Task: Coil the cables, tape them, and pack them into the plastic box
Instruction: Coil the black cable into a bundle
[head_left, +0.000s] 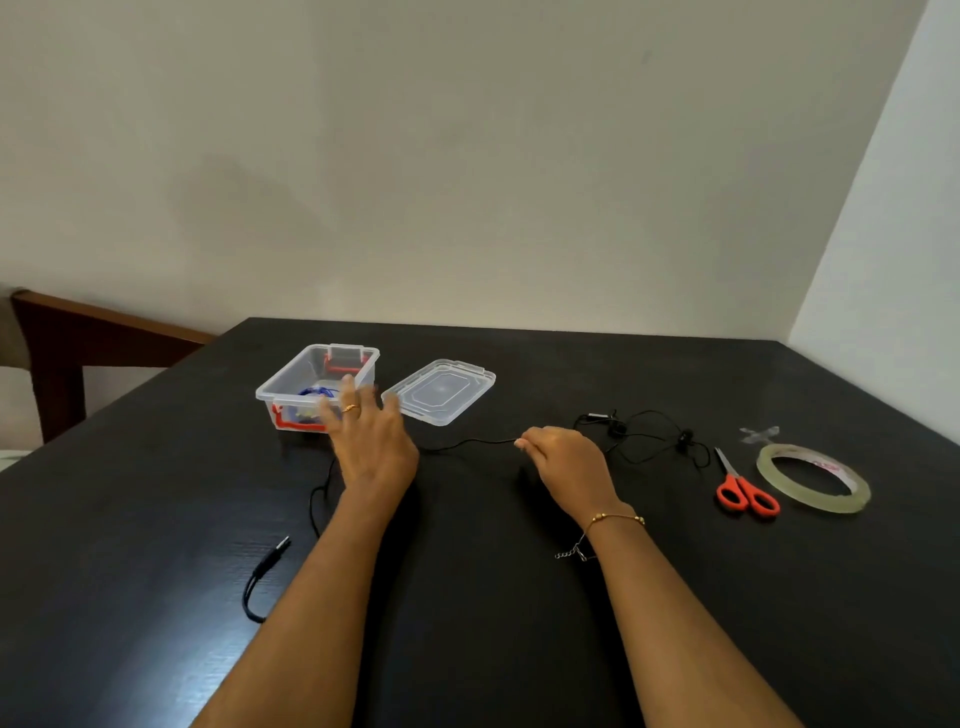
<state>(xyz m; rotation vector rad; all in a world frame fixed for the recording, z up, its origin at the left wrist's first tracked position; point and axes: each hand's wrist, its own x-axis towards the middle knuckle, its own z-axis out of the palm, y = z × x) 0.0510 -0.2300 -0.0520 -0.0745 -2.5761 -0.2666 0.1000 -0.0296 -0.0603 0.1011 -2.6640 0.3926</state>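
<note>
A clear plastic box (283, 379) with red clips stands at the table's far left, and a coiled blue cable (311, 393) lies inside it. My left hand (371, 434) hovers just in front of the box with its fingers spread and nothing in them. A thin black earphone cable (467, 442) stretches across the table. My right hand (563, 454) pinches it near the middle. The cable's loose tangle (644, 436) lies to the right of that hand. Its jack plug (278, 551) rests at the near left.
The box's clear lid (441, 389) lies flat just right of the box. Orange-handled scissors (743, 486) and a roll of clear tape (813, 478) sit at the far right. A short tape strip (759, 434) lies behind the roll. A wooden chair (78, 338) stands beyond the table's left edge.
</note>
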